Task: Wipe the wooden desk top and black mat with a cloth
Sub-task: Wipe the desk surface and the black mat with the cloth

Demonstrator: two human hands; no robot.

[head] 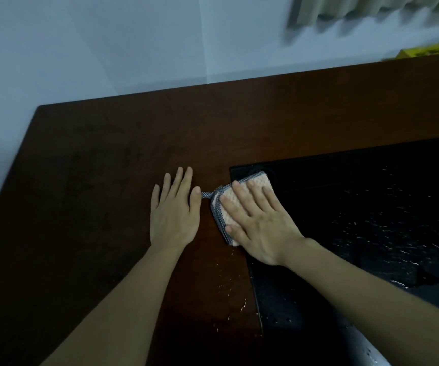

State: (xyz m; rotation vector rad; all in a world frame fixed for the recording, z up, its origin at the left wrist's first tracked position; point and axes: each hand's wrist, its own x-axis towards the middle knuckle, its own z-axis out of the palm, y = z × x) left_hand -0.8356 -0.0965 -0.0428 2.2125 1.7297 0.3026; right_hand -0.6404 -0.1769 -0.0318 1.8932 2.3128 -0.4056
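The right hand [259, 223] lies flat, fingers [242, 192] straight, pressing a folded peach cloth [239, 204] with grey dotted edging. The cloth straddles the near-left corner of the black mat [371, 207], part on the mat and part on the dark wooden table [94, 180]. A grey loop on the cloth points toward the left hand [175, 210], which rests palm down on the table just beside it, thumb near the loop. Small pale specks dot the mat and the table near its edge. A yellow object [429, 50], blurred, sits at the far right.
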